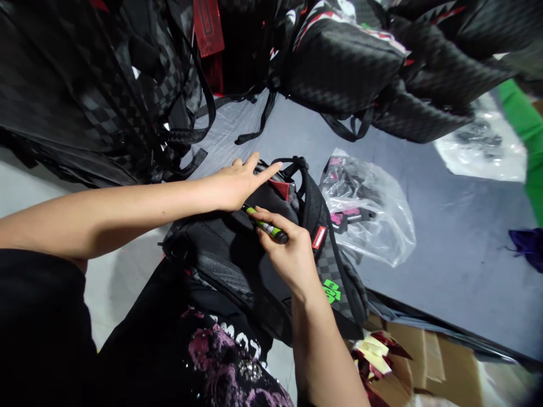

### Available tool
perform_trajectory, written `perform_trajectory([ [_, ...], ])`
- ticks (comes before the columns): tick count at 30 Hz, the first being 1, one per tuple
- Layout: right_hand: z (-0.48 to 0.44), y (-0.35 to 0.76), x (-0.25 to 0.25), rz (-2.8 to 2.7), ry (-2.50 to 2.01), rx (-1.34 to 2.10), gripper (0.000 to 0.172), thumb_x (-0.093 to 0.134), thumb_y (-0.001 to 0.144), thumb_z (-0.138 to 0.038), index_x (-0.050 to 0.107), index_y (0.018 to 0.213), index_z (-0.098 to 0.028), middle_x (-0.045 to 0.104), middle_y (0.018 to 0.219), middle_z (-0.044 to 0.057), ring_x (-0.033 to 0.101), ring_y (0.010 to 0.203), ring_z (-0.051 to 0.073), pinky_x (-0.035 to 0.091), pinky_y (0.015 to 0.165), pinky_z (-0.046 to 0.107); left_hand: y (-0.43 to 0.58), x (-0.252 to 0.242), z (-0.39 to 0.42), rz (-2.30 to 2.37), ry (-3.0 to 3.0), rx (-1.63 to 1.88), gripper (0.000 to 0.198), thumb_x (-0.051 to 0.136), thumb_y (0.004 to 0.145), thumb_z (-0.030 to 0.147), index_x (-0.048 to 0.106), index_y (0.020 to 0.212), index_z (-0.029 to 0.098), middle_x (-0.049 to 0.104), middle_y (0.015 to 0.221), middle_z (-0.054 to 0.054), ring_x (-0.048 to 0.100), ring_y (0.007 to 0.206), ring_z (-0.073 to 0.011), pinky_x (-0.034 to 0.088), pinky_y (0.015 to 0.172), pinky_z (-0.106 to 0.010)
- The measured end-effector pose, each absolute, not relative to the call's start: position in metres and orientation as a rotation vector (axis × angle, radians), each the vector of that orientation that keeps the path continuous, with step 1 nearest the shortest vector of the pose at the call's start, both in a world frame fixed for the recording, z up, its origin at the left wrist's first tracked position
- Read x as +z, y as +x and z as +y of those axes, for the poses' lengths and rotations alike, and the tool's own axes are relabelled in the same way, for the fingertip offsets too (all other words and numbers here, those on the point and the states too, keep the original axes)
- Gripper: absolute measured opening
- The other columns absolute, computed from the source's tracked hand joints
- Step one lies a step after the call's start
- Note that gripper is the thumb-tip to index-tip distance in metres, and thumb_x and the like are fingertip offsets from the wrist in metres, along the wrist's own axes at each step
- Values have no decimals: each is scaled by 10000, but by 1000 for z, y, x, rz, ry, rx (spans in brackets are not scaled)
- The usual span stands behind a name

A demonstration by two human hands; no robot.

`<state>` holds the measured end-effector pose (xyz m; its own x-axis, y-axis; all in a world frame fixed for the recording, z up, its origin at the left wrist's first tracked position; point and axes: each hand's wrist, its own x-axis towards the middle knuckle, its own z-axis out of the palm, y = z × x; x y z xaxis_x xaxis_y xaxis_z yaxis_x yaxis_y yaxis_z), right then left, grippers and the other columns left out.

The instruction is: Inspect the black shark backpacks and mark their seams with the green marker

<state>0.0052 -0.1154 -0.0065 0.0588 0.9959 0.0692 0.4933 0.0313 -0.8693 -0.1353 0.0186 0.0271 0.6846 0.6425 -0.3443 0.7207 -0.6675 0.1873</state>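
Note:
A black checkered backpack lies at the table's near edge, partly over my lap, with a red label and a green sticker on its side. My right hand grips a green and black marker pen, its tip end pointing up and left towards the bag. My left hand rests on the top of the backpack with fingers spread, beside a red patch near the handle. The palm side and whatever lies beneath it are hidden.
A clear plastic bag with black and pink tags lies to the right on the grey table. Several black checkered bags stand at the back, and large backpacks at the left. A cardboard box stands below the table's edge.

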Motion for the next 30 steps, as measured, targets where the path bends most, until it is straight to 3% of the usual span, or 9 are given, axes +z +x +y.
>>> perform_trajectory([
  [30,-117,-2,0,-1649,-1653,641,305,596,836,-133,758,1080,-219,763,1168,59,720,1096,223,532,1020,398,-136,22,20,1078,2618,-337,1045,600,855,127,-95,1592,385,84,1660,-171,463,1330,-342,491,969,-398],
])
